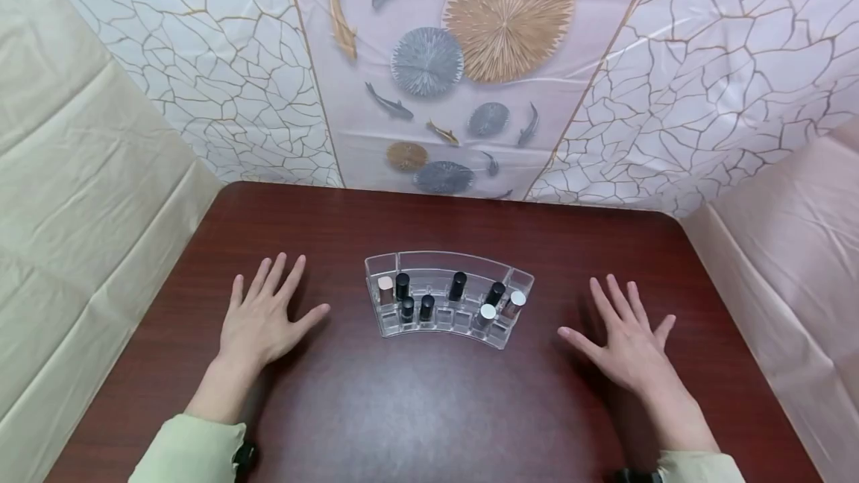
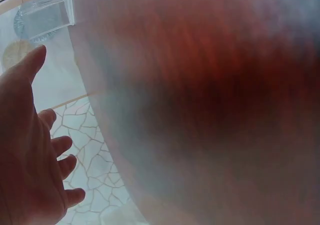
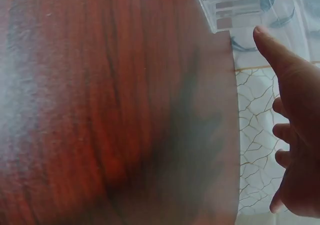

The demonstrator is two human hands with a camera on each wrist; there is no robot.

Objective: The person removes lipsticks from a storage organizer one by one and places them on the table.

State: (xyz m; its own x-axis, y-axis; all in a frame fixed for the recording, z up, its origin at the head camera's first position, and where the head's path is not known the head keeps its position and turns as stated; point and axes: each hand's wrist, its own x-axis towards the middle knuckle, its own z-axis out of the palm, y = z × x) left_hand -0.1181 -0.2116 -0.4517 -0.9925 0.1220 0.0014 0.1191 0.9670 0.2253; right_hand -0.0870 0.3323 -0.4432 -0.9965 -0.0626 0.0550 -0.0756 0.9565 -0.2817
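Note:
A clear curved display stand (image 1: 463, 321) with stepped compartments sits on the table between my hands. It holds several small capped bottles that look like nail polish: some with black caps (image 1: 458, 283), one with a pale pink cap (image 1: 385, 286) at its left end, and white caps (image 1: 487, 311) toward its right. Left of the stand, my left hand (image 1: 260, 323) is palm down with fingers spread, holding nothing. On the other side, my right hand (image 1: 627, 345) has its fingers spread too and holds nothing. Both wrist views catch a stand corner (image 3: 235, 10) beyond the thumb.
The dark red-brown wooden table (image 1: 416, 401) has rounded far corners. Behind it hangs a patterned cloth (image 1: 255, 95) with fish and round leaf shapes. Beige cloth walls (image 1: 80, 207) flank the table on the left and right.

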